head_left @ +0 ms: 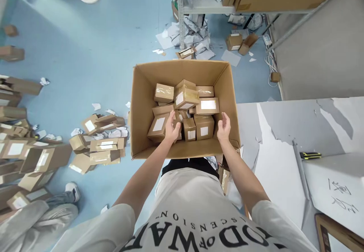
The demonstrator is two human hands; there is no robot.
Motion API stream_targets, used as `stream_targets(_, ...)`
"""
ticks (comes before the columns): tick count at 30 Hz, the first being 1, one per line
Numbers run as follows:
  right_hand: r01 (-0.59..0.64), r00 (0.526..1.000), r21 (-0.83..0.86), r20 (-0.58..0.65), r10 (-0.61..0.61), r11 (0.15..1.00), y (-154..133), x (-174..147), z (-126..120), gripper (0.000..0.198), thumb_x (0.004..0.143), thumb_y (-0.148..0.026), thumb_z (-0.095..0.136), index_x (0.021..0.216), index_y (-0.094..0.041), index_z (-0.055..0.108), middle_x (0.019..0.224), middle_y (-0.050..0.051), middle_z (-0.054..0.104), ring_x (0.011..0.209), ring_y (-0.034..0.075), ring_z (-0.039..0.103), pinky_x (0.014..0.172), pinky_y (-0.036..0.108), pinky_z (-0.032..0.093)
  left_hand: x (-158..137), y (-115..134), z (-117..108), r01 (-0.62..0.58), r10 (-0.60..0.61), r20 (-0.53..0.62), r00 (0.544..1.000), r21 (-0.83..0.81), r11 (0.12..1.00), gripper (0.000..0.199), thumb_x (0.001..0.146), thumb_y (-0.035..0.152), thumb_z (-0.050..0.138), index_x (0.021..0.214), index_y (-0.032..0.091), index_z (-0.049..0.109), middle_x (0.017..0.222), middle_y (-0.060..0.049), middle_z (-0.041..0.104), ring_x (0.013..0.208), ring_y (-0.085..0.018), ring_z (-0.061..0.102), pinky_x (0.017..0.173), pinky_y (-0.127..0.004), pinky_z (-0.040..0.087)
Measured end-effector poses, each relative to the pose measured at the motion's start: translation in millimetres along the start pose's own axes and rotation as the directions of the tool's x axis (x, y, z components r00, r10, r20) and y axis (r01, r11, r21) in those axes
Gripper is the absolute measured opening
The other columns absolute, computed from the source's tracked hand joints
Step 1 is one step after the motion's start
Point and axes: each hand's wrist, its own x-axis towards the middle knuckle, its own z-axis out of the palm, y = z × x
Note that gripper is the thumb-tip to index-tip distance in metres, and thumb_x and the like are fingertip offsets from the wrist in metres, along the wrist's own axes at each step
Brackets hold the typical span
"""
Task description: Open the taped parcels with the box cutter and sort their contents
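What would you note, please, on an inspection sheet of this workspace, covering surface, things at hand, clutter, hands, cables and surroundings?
Surface: blue floor; patchy grey-white table at right.
Things at hand: open carton, small boxes piled inside; its support is hidden.
Clutter: floor boxes and paper scraps at left; yellow-black tool at right.
Grip: left hand over the boxes, right hand by the carton's right wall; both open, nothing seen held, contact unclear.
Cables: white cable looped near the wall.
Surroundings: loaded shelf ahead; another person's shoe at lower left.
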Motion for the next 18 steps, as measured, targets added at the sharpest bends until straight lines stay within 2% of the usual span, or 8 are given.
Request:
stream_targets(4,-0.022,0.999,-0.005,0.042,0.022,1.0,11,21,16,0.059,0.087,-0.054,0.05,0.133,-0.017,0.049,0.138,0.015,0.052,0.129,0.025,0.049,0.11,0.048,0.036,14,-12,-4,0.002,-0.003,-0.053,0.999,-0.003,1.0,0.076,0.083,0.067,0.049,0.142,0.019,0.04,0.154,-0.015,0.032,0.144,-0.029,0.027,0.118,-0.046,0.024)
stream_targets(8,-0.021,0.993,-0.043,0.111,0.025,0.999,36,45,34,0.061,0.086,-0.055,0.05,0.134,-0.018,0.049,0.139,0.015,0.052,0.129,0.026,0.048,0.11,0.049,0.035,32,-43,1,0.095,-0.094,-0.106,0.99,0.008,0.995,0.077,0.082,0.07,0.048,0.139,0.017,0.043,0.152,-0.016,0.036,0.142,-0.029,0.031,0.118,-0.046,0.024)
stream_targets(14,0.001,0.973,-0.063,0.23,0.013,0.998,90,83,85,0.062,0.084,-0.058,0.054,0.134,-0.02,0.051,0.139,0.013,0.052,0.131,0.027,0.046,0.112,0.049,0.032,87,-131,19,0.357,-0.362,-0.2,0.91,-0.061,0.932,0.073,0.086,0.071,0.037,0.133,0.016,0.05,0.142,-0.016,0.049,0.136,-0.029,0.042,0.117,-0.046,0.027)
stream_targets(16,-0.008,0.97,-0.063,0.242,0.023,0.998,109,94,104,0.065,0.084,-0.059,0.053,0.135,-0.021,0.05,0.141,0.012,0.05,0.132,0.027,0.044,0.112,0.049,0.031,109,-162,26,0.365,-0.38,-0.186,0.906,-0.109,0.924,0.073,0.088,0.07,0.034,0.134,0.016,0.05,0.143,-0.016,0.049,0.137,-0.028,0.041,0.117,-0.046,0.028)
stream_targets(18,-0.051,0.971,-0.054,0.231,0.063,0.997,130,105,120,0.067,0.084,-0.062,0.05,0.137,-0.021,0.048,0.145,0.011,0.047,0.135,0.026,0.042,0.114,0.048,0.029,130,-187,34,0.302,-0.319,-0.151,0.936,-0.127,0.945,0.073,0.09,0.069,0.03,0.136,0.016,0.049,0.144,-0.015,0.048,0.139,-0.027,0.038,0.118,-0.048,0.026)
